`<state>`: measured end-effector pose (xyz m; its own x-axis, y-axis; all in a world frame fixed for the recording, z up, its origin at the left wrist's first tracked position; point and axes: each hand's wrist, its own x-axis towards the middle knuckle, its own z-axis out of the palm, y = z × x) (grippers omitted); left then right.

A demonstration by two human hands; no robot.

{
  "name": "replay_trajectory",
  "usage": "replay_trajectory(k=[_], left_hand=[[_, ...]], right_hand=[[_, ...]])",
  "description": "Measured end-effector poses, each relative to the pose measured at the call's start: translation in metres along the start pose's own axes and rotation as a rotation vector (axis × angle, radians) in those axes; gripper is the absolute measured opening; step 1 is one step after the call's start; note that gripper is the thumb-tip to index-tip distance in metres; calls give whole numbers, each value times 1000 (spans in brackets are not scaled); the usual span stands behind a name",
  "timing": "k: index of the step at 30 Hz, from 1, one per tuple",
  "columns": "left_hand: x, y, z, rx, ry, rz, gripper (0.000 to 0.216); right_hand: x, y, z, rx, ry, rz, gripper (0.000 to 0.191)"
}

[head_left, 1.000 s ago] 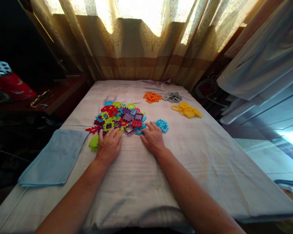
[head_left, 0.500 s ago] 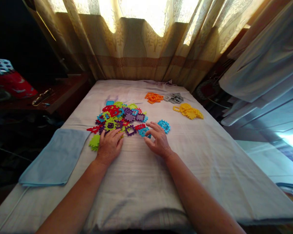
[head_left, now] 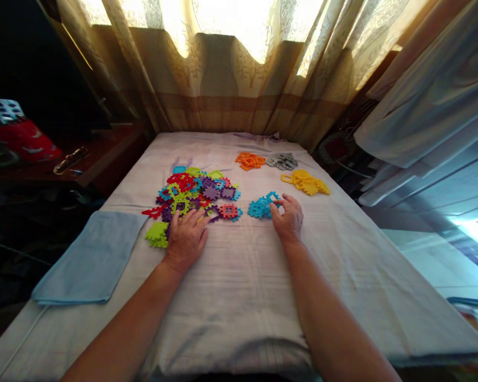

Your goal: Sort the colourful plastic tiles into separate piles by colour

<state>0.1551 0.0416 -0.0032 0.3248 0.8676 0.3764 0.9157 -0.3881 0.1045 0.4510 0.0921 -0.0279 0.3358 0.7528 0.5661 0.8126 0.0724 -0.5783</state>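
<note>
My left hand (head_left: 186, 237) lies palm down with its fingers spread over the near edge of a mixed heap of flat, toothed plastic building pieces (head_left: 210, 192) in red, purple, lime green and blue. Close to its wrist side sit lime green pieces (head_left: 156, 234). To the right, my right hand (head_left: 290, 218) pinches a blue toothed piece (head_left: 273, 197) between thumb and forefinger, over a small group of blue pieces (head_left: 258, 209). Its fingertips partly cover that piece. Between the hands, a red window-shaped piece (head_left: 228, 211) rests at the heap's right edge.
Sorted piles of orange (head_left: 249, 161), grey (head_left: 281, 161) and yellow pieces (head_left: 306, 182) lie at the far right of the sheet-covered table (head_left: 239, 297). A folded light blue cloth (head_left: 90, 258) is on the left. Curtains (head_left: 219, 79) hang behind.
My right hand has moved right from the heap's edge to the blue group, which now has more pieces. The red window-shaped piece shows more fully. My left hand has shifted slightly right.
</note>
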Motion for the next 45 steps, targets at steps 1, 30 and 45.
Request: replay_trajectory(k=[1,30,45], left_hand=[[1,4,1,-4,-10,27,37],[16,18,12,64,-31,11,34],[10,1,17,-17,35,-30,28]], right_hand=[[0,4,1,-8,-1,22,21],[-35,-72,17,-198,-358,-285,51],[-17,-71,14,-236,-357,-270,34]])
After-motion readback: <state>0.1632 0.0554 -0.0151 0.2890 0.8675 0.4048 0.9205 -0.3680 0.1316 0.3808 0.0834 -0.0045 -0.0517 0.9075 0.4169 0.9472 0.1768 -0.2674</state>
